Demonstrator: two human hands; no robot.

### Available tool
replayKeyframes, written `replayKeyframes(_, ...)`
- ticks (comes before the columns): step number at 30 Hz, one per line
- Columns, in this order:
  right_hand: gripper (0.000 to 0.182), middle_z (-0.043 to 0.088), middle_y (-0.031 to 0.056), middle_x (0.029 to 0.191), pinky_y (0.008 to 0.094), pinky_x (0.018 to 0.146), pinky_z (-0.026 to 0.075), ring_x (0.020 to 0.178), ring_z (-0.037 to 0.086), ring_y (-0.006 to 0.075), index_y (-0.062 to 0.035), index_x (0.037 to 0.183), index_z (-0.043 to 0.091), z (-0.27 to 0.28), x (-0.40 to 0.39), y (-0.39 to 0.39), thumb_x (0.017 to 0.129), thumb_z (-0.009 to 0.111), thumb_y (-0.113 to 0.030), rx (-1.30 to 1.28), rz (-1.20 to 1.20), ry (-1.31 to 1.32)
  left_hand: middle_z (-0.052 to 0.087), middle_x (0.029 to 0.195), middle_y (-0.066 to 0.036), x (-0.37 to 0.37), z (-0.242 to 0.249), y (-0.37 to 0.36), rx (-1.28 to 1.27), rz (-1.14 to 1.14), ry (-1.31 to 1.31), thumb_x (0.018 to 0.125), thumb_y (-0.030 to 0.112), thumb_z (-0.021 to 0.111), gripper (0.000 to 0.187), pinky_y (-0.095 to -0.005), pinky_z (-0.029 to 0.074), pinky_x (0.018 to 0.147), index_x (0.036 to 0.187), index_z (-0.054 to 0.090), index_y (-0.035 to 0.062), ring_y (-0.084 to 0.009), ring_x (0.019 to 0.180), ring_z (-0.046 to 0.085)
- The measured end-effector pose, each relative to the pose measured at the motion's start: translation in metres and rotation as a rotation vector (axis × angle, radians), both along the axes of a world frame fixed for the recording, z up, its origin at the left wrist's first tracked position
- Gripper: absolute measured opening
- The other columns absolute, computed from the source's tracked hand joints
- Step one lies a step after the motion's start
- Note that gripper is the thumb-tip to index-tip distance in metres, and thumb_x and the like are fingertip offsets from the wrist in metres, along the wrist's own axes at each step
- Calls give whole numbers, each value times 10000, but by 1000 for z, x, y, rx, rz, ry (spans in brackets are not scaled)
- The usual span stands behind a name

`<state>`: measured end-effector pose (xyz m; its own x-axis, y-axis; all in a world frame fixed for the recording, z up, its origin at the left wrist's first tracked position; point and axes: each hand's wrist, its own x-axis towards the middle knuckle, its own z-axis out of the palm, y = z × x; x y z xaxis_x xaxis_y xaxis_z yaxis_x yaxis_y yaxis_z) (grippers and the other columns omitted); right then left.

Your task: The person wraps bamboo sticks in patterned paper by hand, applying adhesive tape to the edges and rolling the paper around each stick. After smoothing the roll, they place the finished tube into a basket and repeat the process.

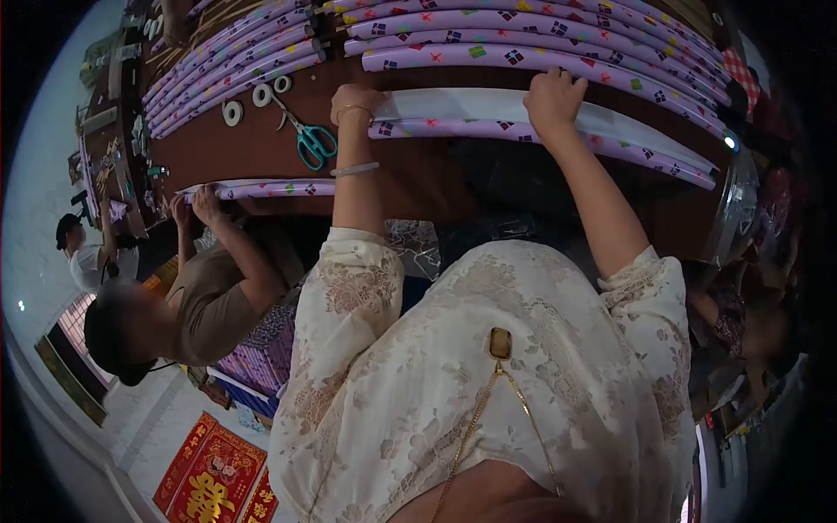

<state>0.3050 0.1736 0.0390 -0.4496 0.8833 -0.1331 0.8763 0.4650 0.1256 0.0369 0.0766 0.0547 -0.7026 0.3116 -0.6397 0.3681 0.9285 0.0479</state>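
A partly rolled sheet of patterned paper, with a white inner side (pixel 462 105) and a purple outer side (pixel 453 128), lies across the brown table. At its left end, my left hand (pixel 356 105) is closed on the paper, a bracelet at the wrist. My right hand (pixel 555 103) grips the sheet farther right, its fingers bent over the far edge. Beyond the hands are several finished-looking purple rolls (pixel 523 58) side by side. Teal-handled scissors (pixel 314 145) lie left of my left hand, near white tape rolls (pixel 262 95).
Another stack of purple rolls (pixel 235 84) lies at the back left. A co-worker (pixel 205 305) at the left has both hands on a separate purple roll (pixel 279 188). Farther left another person (pixel 90 261) is at a table. Clear plastic (pixel 738 209) hangs at the right table edge.
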Motion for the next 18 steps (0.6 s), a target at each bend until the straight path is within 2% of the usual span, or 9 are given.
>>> replayKeyframes(2,190,597,91,904,422,795,328,870,546,246,-69,786,668,-4,0,1,651,621,-195,14,-13,-2,632,948,-93,31,-8,7,4,-181,386,710,258,672,251,-347,500,721,905,653,101,-227,920,604)
replayKeyframes(3,191,597,94,896,418,790,329,864,546,247,-65,784,667,-4,0,0,650,626,-196,10,-7,-1,614,885,-111,61,-7,10,124,-325,631,755,194,616,155,-361,501,667,853,598,74,-246,841,608)
replayKeyframes(5,192,597,98,888,415,786,330,857,546,249,-61,782,665,-2,0,1,649,631,-197,9,-2,-3,603,773,-153,109,-20,13,614,-574,497,763,207,603,189,-387,486,657,830,551,38,-327,786,598)
replayKeyframes(7,193,595,102,860,407,767,332,843,545,247,-61,765,661,2,0,1,640,644,-207,-7,23,15,595,765,-171,153,-9,26,717,-416,155,757,253,620,235,-414,471,657,781,533,36,-339,755,581)
replayKeyframes(10,191,593,97,838,398,750,331,833,547,245,-67,746,658,6,-1,-2,626,653,-215,28,36,4,589,803,-168,171,-22,43,574,-476,85,735,243,638,237,-406,475,663,795,534,39,-327,769,587)
replayKeyframes(13,196,596,86,825,402,762,333,822,551,245,-80,749,660,4,-2,-2,637,656,-241,58,21,-21,593,754,-159,168,-39,42,685,-448,79,711,237,660,226,-411,473,654,773,554,48,-333,751,585)
replayKeyframes(14,227,599,85,833,399,779,336,831,554,246,-71,762,661,3,-2,0,661,644,-274,51,20,-41,606,748,-165,166,-39,42,676,-417,68,693,343,685,322,-419,470,638,742,589,40,-338,739,587)
replayKeyframes(15,227,599,85,833,399,779,336,831,554,246,-71,762,661,7,1,2,661,644,-274,58,9,-57,609,744,-162,165,-38,41,673,-420,50,687,351,688,332,-416,471,639,740,591,38,-337,736,589)
replayKeyframes(18,387,589,98,869,400,800,356,849,557,247,-53,801,661,32,13,12,686,637,-422,-259,99,15,598,762,-147,164,-29,44,606,-415,7,682,297,687,273,-413,467,643,730,567,56,-322,748,587)
